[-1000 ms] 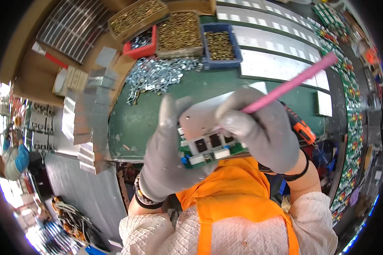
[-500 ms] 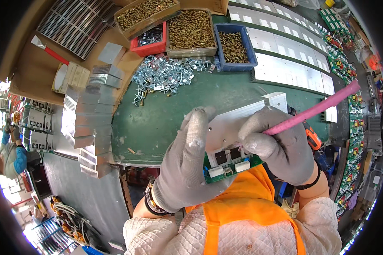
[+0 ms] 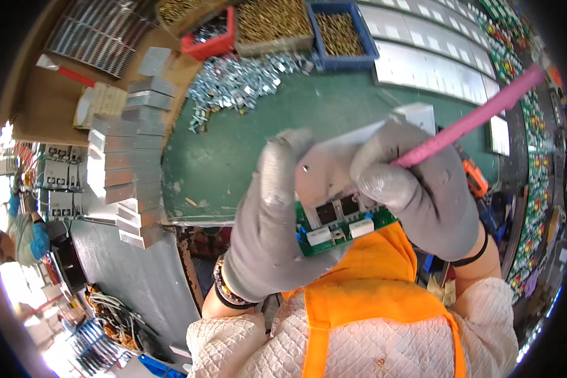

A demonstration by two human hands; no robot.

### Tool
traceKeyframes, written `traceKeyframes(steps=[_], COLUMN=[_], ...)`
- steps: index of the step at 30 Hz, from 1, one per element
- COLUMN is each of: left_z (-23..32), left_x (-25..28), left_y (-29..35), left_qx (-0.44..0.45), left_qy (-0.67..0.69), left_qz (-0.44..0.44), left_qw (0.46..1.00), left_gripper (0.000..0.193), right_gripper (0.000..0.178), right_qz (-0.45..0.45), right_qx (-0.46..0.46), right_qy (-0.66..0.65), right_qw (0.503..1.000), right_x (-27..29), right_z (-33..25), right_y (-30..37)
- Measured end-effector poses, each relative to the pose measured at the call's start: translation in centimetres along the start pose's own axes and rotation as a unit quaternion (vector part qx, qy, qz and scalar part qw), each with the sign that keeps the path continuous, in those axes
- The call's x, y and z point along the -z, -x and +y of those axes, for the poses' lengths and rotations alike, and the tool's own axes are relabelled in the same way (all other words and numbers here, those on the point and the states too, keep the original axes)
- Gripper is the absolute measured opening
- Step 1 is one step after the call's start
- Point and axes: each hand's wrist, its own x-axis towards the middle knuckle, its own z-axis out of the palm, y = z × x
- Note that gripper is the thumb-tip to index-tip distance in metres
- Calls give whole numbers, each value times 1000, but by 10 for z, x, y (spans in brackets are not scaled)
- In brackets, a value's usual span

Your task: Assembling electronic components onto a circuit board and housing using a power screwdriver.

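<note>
My left hand [image 3: 258, 220], in a grey coated glove, is closed on the left side of a green circuit board [image 3: 339, 238] with white blocks and black parts on it. A silver metal plate, apparently a heatsink [image 3: 324, 165], adjoins the board's far side. In my right hand [image 3: 425, 195], gloved the same way, a pink stick-like handle [image 3: 475, 118] is pinched between thumb and fingers, slanting up to the right. The thumb and fingertips are over the board's black parts. Whatever tip the pink handle has is hidden by the glove.
Loose metal clips [image 3: 233, 85] lie in a heap at the back. Behind them stand a red bin [image 3: 198, 49], a box of brass screws [image 3: 274, 45] and a blue bin [image 3: 321, 57]. Stacked heatsinks [image 3: 129, 151] line the left; an orange-and-black tool [image 3: 475, 176] lies right. Another person [image 3: 28, 236] is far left.
The view has tipped, so the bench and bins sit higher in the picture. Both hands keep their hold, and the pink handle's outer end has swung somewhat upward.
</note>
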Motion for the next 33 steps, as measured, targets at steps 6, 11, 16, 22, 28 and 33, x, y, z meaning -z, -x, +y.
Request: traceKeyframes(steps=[6, 11, 16, 22, 28, 33], left_z=[-6, 0, 5, 1, 1, 3], left_x=[-4, -3, 5, 0, -2, -1], left_y=[7, 12, 7, 5, 4, 4], left_qx=[24, 8, -1, -17, -29, -38], left_qy=[46, 8, -55, 3, -6, -29], left_qz=[-12, -41, -80, -14, -18, -29], left_qw=[999, 999, 995, 1000, 999, 998], left_gripper=[126, 132, 137, 111, 109, 111], right_gripper=[23, 29, 32, 31, 11, 24], right_qz=[-12, -2, -22, -36, -15, -16], right_qx=[104, 106, 167, 187, 224, 165], right_qy=[-29, 29, 72, 115, 118, 73], right_qw=[994, 994, 983, 975, 967, 984], right_x=[-1, -1, 2, 2, 2, -1], right_z=[13, 17, 21, 18, 19, 19], right_y=[0, 13, 16, 15, 15, 20])
